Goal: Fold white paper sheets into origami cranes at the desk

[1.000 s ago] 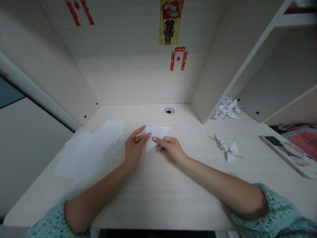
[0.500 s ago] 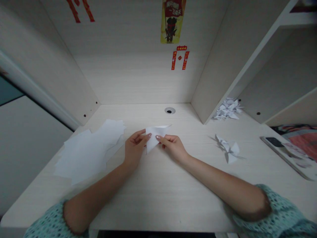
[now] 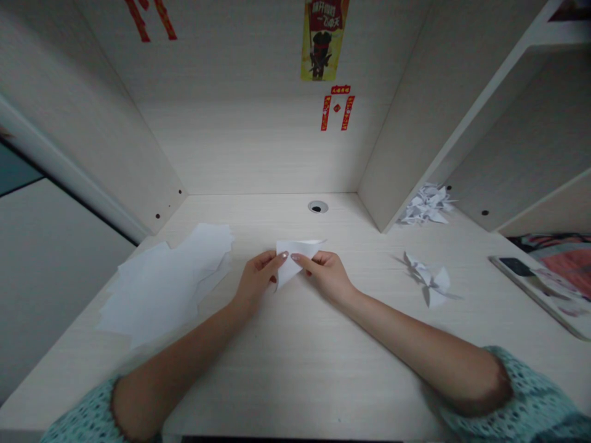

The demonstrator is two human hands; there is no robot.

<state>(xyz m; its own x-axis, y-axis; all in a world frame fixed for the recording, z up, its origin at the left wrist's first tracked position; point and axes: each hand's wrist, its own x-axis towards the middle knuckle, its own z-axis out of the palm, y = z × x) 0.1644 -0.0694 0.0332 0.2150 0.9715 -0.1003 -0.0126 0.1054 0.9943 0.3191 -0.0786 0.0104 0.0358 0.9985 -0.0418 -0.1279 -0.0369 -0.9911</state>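
A small folded white paper [image 3: 289, 269], roughly triangular with a pointed corner toward the upper right, is held up between both hands over the desk. My left hand [image 3: 258, 274] pinches its left side, thumb on the near face and fingers behind. Gripping the right side is my right hand [image 3: 327, 271], its thumb also on the near face. The two thumb tips lie close together near the paper's middle. The fingers behind the paper are partly hidden.
White paper sheets [image 3: 157, 289] lie spread at the left. On the right are a folded paper crane [image 3: 431, 283] and a phone [image 3: 540, 292]. A heap of folded white papers [image 3: 427, 203] sits behind the upright panel [image 3: 406, 141]. A cable hole [image 3: 318, 207] is at the back.
Both hands and the paper have shifted slightly right and a little nearer. The thumb tips have come closer together on the paper.
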